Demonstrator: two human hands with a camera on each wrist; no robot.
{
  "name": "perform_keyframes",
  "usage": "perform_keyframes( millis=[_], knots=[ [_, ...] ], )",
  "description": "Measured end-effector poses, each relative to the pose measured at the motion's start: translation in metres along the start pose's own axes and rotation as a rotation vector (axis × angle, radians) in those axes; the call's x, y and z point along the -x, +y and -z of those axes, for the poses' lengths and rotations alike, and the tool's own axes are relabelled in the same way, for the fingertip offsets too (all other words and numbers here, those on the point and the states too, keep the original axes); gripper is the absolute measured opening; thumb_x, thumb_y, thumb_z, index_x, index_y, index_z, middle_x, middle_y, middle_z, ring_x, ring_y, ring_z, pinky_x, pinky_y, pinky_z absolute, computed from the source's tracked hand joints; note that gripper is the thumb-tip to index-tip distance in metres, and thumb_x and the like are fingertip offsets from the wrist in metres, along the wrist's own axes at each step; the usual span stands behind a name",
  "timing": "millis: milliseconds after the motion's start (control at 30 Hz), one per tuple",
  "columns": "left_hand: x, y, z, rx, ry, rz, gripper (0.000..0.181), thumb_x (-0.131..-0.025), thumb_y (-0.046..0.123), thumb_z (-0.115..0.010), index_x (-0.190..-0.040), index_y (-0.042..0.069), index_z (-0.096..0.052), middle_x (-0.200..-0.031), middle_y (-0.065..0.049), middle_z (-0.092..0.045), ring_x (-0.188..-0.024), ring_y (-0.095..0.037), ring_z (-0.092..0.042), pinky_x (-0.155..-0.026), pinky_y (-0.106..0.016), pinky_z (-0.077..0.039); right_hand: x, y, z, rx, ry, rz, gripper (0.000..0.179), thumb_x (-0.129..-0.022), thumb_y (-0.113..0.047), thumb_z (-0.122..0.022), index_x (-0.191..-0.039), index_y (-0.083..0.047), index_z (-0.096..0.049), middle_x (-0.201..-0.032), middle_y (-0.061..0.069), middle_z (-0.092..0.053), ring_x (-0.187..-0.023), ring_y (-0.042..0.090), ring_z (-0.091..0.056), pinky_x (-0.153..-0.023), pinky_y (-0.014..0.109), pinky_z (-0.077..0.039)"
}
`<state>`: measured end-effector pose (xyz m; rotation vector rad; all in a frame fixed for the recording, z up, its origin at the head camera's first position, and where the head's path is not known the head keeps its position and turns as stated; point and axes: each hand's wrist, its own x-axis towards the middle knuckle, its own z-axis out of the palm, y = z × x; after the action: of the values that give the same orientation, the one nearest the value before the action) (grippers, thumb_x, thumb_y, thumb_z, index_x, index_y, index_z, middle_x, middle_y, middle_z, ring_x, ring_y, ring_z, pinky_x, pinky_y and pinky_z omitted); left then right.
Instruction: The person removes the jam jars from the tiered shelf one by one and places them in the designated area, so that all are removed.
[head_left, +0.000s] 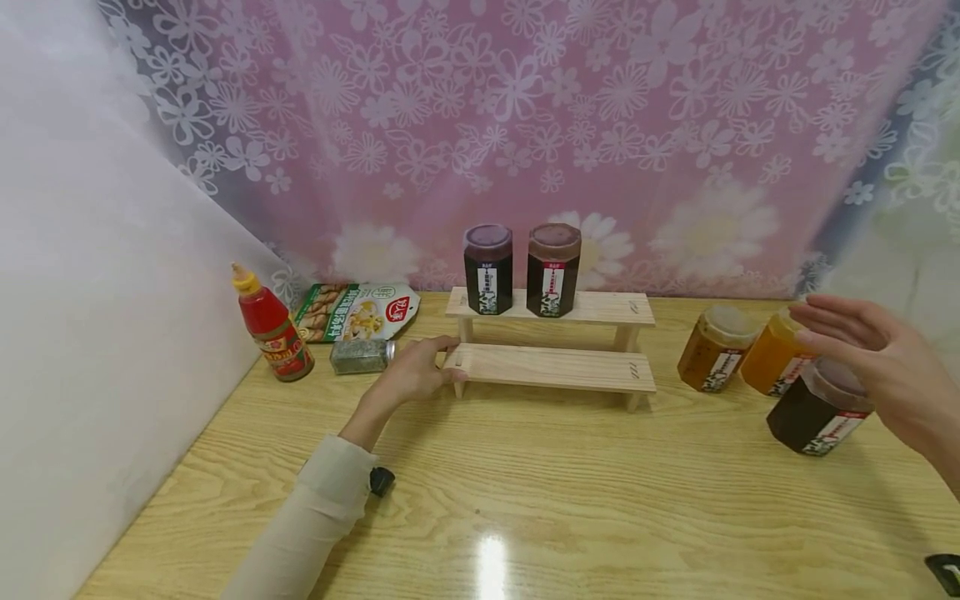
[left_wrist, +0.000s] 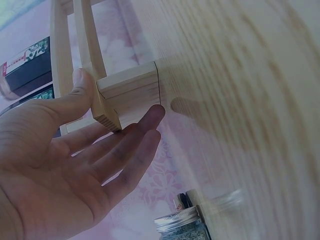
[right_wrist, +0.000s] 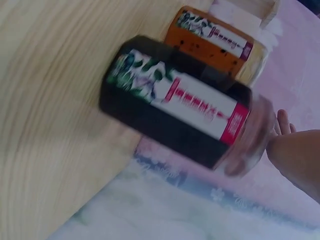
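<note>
Of my own I count one left hand (head_left: 411,371) and one right hand (head_left: 900,358), then one wooden rack (head_left: 551,368) with two boards (head_left: 611,307). There are three dark jars (head_left: 552,275), one orange jar (head_left: 771,360) and one amber jar (head_left: 711,353), five altogether. I also find one red squeeze bottle (head_left: 276,333), one small herb jar (head_left: 358,357), two black objects (head_left: 381,481), one table (head_left: 562,492) and one flowered curtain (head_left: 562,150); of food packaging (head_left: 397,310), I cannot tell whether it is one packet or two

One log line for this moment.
left hand: holds wooden rack, left end | right hand: at dark jar, contact unclear | upper tier: two dark jars
</note>
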<state>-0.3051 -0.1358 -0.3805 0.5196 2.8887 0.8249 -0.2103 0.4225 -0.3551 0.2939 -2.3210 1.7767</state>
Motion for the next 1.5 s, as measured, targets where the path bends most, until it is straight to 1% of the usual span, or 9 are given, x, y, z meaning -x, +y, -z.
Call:
perform_keyframes(
  millis=[133,267,333,400,533,767,1033,1300,1500],
  knots=[
    [0.0,0.0,0.0,0.003,0.002,0.008,0.064,-0.096,0.036,-0.076,-0.15,0.01,-0.056,-0.145,-0.015,-0.061,-0.11,-0.027,-0.06,-0.099,-0.047,-0.049,-0.006,-0.027,-0.028,-0.132,-0.044,-0.036,0.054,-0.107,0.0,-0.054,-0.155,-0.02,-0.042,-0.143,-0.016,-0.058,-0.096,0.0,-0.062,-0.049,0.019,-0.036],
    [-0.001,-0.001,-0.001,0.005,-0.003,0.014,0.064,-0.096,0.037,-0.076,-0.151,0.011,-0.056,-0.145,-0.013,-0.062,-0.103,-0.025,-0.059,-0.096,-0.045,-0.048,-0.012,-0.031,-0.045,-0.201,-0.099,-0.052,0.052,-0.109,-0.001,-0.05,-0.156,-0.02,-0.039,-0.144,-0.016,-0.058,-0.106,0.004,-0.059,-0.1,0.016,-0.041],
    [-0.001,-0.001,-0.001,0.006,-0.003,0.014,0.064,-0.096,0.037,-0.076,-0.151,0.011,-0.056,-0.146,-0.013,-0.061,-0.101,-0.025,-0.059,-0.095,-0.044,-0.048,-0.016,-0.03,-0.052,-0.193,-0.115,-0.057,0.053,-0.109,-0.002,-0.05,-0.157,-0.02,-0.038,-0.144,-0.017,-0.058,-0.129,-0.002,-0.049,-0.127,0.028,-0.004],
    [-0.001,-0.002,-0.001,0.003,-0.003,0.011,0.064,-0.096,0.038,-0.076,-0.151,0.011,-0.056,-0.146,-0.013,-0.061,-0.102,-0.025,-0.059,-0.095,-0.045,-0.048,-0.02,-0.03,-0.058,-0.186,-0.12,-0.064,0.053,-0.109,-0.003,-0.051,-0.158,-0.018,-0.038,-0.143,-0.017,-0.059,-0.132,-0.004,-0.046,-0.125,0.039,0.014],
    [-0.001,-0.002,-0.002,0.001,0.002,0.01,0.064,-0.096,0.037,-0.076,-0.15,0.011,-0.056,-0.145,-0.013,-0.062,-0.108,-0.026,-0.06,-0.098,-0.046,-0.049,-0.026,-0.029,-0.071,-0.152,-0.13,-0.083,0.055,-0.108,-0.005,-0.054,-0.159,-0.019,-0.038,-0.145,-0.016,-0.058,-0.132,-0.003,-0.048,-0.127,0.041,0.008],
    [-0.002,-0.002,-0.003,0.005,0.004,0.013,0.064,-0.095,0.037,-0.077,-0.15,0.011,-0.056,-0.147,-0.014,-0.06,-0.12,-0.029,-0.06,-0.104,-0.048,-0.048,-0.033,-0.029,-0.09,-0.117,-0.156,-0.079,0.056,-0.108,-0.008,-0.057,-0.159,-0.02,-0.038,-0.148,-0.012,-0.055,-0.128,-0.005,-0.053,-0.103,0.017,-0.035],
    [-0.002,-0.003,-0.003,-0.003,0.005,0.009,0.063,-0.095,0.037,-0.077,-0.15,0.011,-0.057,-0.144,-0.013,-0.063,-0.092,-0.023,-0.059,-0.089,-0.041,-0.047,-0.051,-0.035,-0.117,-0.115,-0.202,-0.061,0.059,-0.107,-0.012,-0.06,-0.16,-0.019,-0.036,-0.153,-0.004,-0.051,-0.13,-0.002,-0.054,-0.101,0.016,-0.043],
    [-0.001,-0.003,-0.004,0.01,0.003,0.015,0.063,-0.095,0.036,-0.077,-0.15,0.011,-0.057,-0.144,-0.013,-0.063,-0.089,-0.022,-0.058,-0.086,-0.04,-0.046,-0.068,-0.044,-0.146,-0.069,-0.176,-0.136,0.064,-0.105,-0.023,-0.065,-0.16,-0.016,-0.034,-0.157,0.003,-0.048,-0.136,0.007,-0.052,-0.124,0.054,-0.02],
    [-0.002,-0.003,-0.004,0.009,0.004,0.017,0.064,-0.095,0.036,-0.077,-0.15,0.011,-0.056,-0.144,-0.013,-0.063,-0.092,-0.023,-0.058,-0.086,-0.04,-0.046,-0.08,-0.046,-0.161,-0.057,-0.195,-0.103,0.068,-0.104,-0.023,-0.067,-0.162,-0.013,-0.032,-0.159,0.008,-0.046,-0.143,0.019,-0.047,-0.115,0.03,-0.039]
  ],
)
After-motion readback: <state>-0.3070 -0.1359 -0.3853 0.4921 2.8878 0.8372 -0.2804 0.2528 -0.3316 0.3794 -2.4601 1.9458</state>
